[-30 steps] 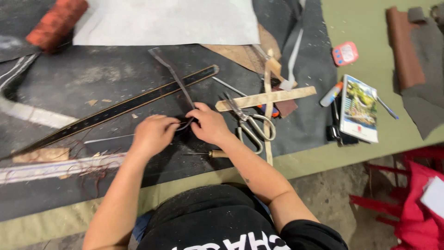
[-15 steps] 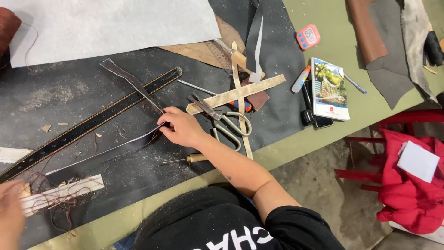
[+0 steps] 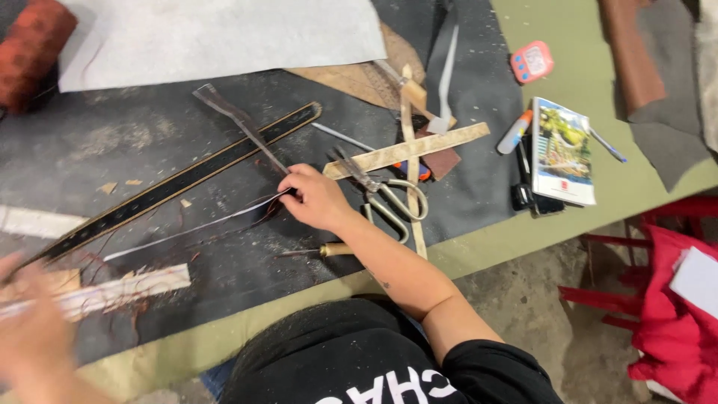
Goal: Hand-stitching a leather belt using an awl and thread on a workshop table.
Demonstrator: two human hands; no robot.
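My right hand (image 3: 318, 198) rests on the dark work mat (image 3: 127, 142), fingers pinched on the end of a thin grey strip (image 3: 187, 224) that runs off to the left. A narrow dark leather strip (image 3: 239, 127) reaches up-left from the same fingers. Just above them a long black strap with pale edges (image 3: 172, 183) lies on a diagonal. My left hand (image 3: 30, 337) is blurred at the lower left edge, over a pale frayed strip (image 3: 120, 288); its grip is unclear.
Scissors (image 3: 385, 198) and crossed pale strips (image 3: 407, 150) lie right of my right hand, a wooden-handled awl (image 3: 321, 251) below it. Further off are a white sheet (image 3: 217, 34), a reddish roll (image 3: 30, 49), a booklet (image 3: 565, 150), a pink timer (image 3: 531, 61) and red fabric (image 3: 673, 299).
My left hand has left the spot beside my right hand and swung to the far lower left. The right hand has stayed on the thin strip.
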